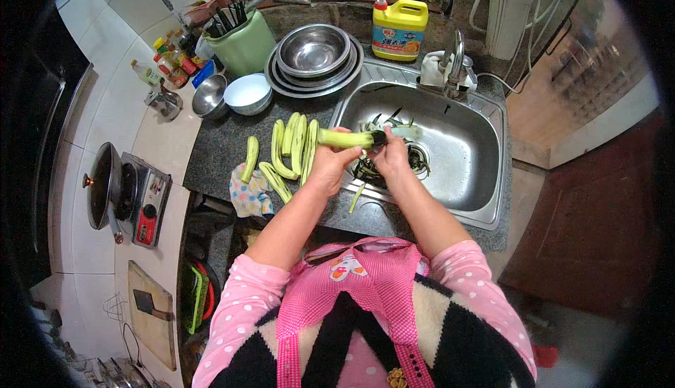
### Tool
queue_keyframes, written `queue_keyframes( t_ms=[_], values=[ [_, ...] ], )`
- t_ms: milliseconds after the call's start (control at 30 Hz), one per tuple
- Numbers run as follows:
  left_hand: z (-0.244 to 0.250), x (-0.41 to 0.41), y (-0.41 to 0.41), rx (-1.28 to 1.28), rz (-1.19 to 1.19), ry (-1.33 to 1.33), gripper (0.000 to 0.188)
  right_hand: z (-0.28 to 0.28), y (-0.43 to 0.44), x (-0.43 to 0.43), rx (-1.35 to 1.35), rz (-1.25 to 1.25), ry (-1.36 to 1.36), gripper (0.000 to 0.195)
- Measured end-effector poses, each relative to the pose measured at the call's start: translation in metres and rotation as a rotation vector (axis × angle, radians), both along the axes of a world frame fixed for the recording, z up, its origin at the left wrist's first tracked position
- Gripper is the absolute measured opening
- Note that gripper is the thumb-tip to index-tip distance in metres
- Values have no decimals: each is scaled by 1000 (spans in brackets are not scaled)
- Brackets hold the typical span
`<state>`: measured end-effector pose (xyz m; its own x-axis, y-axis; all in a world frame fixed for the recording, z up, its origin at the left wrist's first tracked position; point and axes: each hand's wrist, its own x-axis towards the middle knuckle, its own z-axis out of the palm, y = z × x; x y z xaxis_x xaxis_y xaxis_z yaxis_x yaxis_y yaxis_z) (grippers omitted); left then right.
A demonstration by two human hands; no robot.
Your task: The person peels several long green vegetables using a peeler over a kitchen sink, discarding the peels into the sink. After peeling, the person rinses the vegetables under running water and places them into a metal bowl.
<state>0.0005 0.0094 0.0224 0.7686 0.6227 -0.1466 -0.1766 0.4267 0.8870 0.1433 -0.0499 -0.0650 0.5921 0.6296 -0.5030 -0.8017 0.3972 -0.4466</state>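
A long, pale green peeled eggplant [345, 139] with a dark end lies across my left hand [331, 165], held between thumb and fingers. My right hand [389, 151] is at its dark end, over the sink's near left part; whether it holds a peeler is hidden. Several peeled eggplants [298, 145] lie side by side on the dark stone counter, left of my left hand. One more [250, 159] rests partly on a patterned cloth [247, 193]. Dark peelings [369, 170] lie in the steel sink [459, 150], and a pale strip [357, 198] hangs by its front rim.
Behind the counter stand stacked steel bowls [315, 50], white bowls [248, 94], a green knife holder [240, 42] and a yellow detergent jug [399, 32]. A faucet [454, 66] rises behind the sink. Left are a burner [150, 203], a wok [101, 187] and a cleaver on a cutting board [153, 335].
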Motion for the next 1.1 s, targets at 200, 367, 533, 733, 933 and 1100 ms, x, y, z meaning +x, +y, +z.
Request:
queue_keyframes(
  t_ms=[200, 367, 533, 733, 933, 1100],
  values=[
    [11, -30, 3, -206, -363, 88, 46, 57, 4, 7, 49, -58, -417, 12],
    [17, -24, -9, 245, -473, 337, 48, 94, 2, -16, 170, 62, -573, 14],
    [8, -18, -7, 136, -336, 329, 43, 100, -8, 18, -32, -30, -1144, 12],
    [-2, -7, 4, 151, -308, 412, 31, 102, -26, 16, -91, 336, -983, 19],
    [3, -2, 4, 251, -335, 528, 35, 102, -23, 4, -50, 531, -1025, 17],
    [-33, -18, 9, 615, -307, 506, 52, 69, -9, 51, -443, 337, -1212, 17]
  ],
)
